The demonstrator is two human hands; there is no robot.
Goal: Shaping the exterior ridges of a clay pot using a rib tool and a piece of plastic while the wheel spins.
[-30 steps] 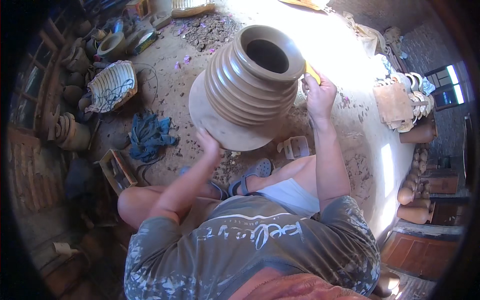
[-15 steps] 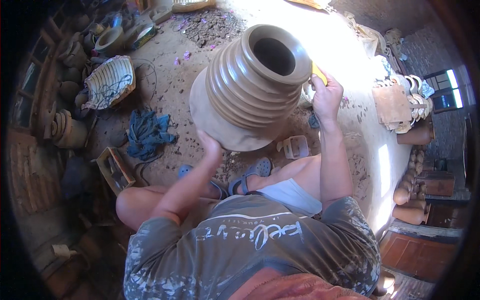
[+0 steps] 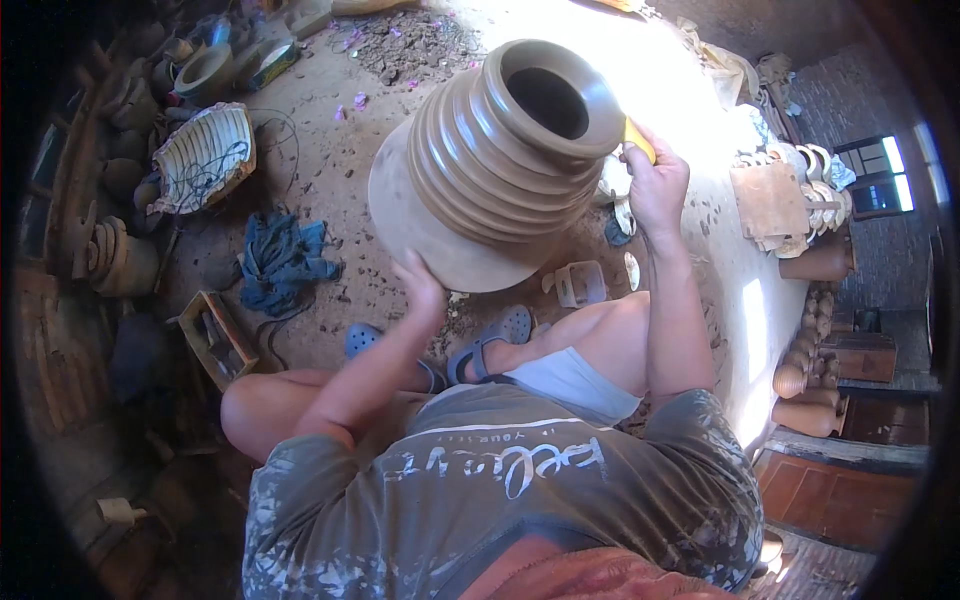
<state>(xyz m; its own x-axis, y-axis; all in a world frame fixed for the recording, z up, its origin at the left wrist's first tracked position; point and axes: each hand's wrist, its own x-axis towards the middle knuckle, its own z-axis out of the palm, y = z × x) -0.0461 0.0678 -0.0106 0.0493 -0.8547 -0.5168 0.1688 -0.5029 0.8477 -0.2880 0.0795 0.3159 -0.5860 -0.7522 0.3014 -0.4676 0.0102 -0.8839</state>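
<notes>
A tall wet clay pot [image 3: 500, 150] with rounded ridges round its wall and a wide dark mouth stands on a round wheel head [image 3: 395, 190]. My right hand [image 3: 658, 190] grips a yellow scraper [image 3: 638, 140] close to the right side of the pot's rim; whether the scraper touches the clay is hard to see. My left hand [image 3: 422, 290] lies against the near left edge of the wheel head, its fingers stretched along it and partly hidden.
A blue cloth [image 3: 285, 262], a wooden box [image 3: 215, 340] and a ribbed basket-like piece [image 3: 205, 158] lie to the left. A clear plastic tub [image 3: 580, 284] sits near my right knee. Several finished pots [image 3: 808, 415] line the right side. Crumbled clay [image 3: 410, 45] covers the far floor.
The whole view has shifted slightly, and the pot sits a little higher in it. Both hands keep their places, the right with the scraper at the rim, the left at the wheel's edge.
</notes>
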